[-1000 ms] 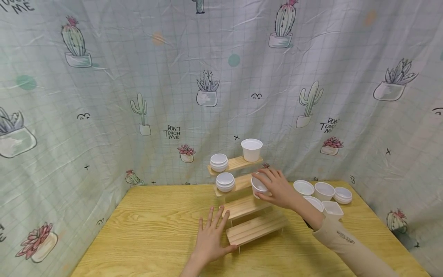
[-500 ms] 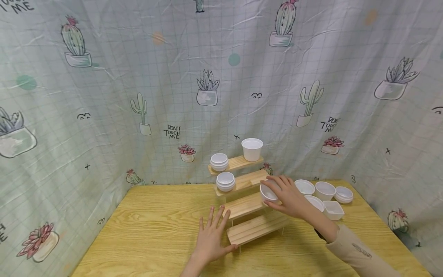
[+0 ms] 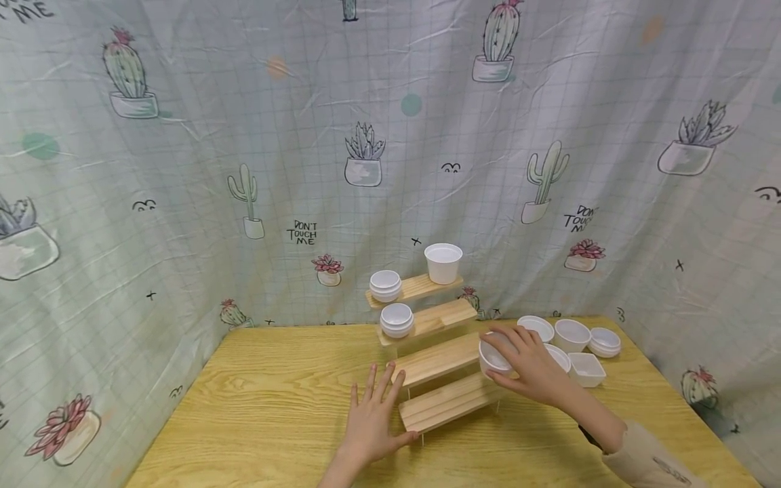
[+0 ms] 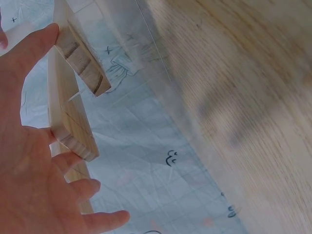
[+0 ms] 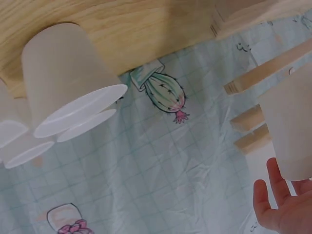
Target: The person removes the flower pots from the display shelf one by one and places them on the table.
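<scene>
My right hand [image 3: 538, 367] grips a white plastic cup [image 3: 491, 359] by its rim, at the right end of the stepped wooden shelf [image 3: 448, 401]. In the right wrist view the cup [image 5: 291, 122] is partly cut off by the frame edge. My left hand [image 3: 369, 423] is spread, fingers straight, at the shelf's left end. In the left wrist view, the thumb and some fingers of that hand [image 4: 39, 180] touch the ends of two steps. A taller white cup [image 3: 443, 264] and a ridged white bowl [image 3: 386, 286] stand on the top step; another ridged bowl [image 3: 396, 320] sits one step lower.
To the right on the wooden table [image 3: 274, 400] stands a group of white containers, including a round cup [image 3: 572, 337], a square bowl [image 3: 587, 370] and a ridged bowl [image 3: 605, 343]. A cactus-print curtain [image 3: 293, 169] hangs behind and at both sides.
My right hand has carried the white cup from the second step from the top, down and rightward to the right ends of the lower steps. My left hand has stayed in place.
</scene>
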`<state>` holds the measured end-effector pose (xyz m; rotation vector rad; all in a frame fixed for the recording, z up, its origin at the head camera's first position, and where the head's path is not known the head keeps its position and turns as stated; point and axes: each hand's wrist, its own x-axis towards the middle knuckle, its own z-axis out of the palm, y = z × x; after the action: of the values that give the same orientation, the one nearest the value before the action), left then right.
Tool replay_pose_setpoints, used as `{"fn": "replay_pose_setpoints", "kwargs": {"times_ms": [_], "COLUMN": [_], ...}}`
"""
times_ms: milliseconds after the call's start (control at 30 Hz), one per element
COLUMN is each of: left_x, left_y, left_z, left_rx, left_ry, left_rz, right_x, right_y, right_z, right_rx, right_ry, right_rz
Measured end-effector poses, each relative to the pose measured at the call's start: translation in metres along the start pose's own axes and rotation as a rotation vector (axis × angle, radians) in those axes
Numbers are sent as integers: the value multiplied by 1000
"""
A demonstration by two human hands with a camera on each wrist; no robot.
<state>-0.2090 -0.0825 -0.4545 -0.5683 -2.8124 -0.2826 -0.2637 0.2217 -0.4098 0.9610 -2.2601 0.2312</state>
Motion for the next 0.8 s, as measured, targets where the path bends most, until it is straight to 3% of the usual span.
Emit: {"fn": "replay_pose_setpoints", "kwargs": {"times_ms": [333, 800], "left_x": [1, 1], "left_y": [-1, -1], "left_z": [0, 1], "left_rx": [15, 13], "left_ry": [-30, -19], "left_rz": [-20, -10], "right_x": [-23, -63], "right_y": [1, 14], "right_z": [-10, -18], "right_rx": [-7, -12], "right_ry": [51, 74], "right_rz": [13, 137]}}
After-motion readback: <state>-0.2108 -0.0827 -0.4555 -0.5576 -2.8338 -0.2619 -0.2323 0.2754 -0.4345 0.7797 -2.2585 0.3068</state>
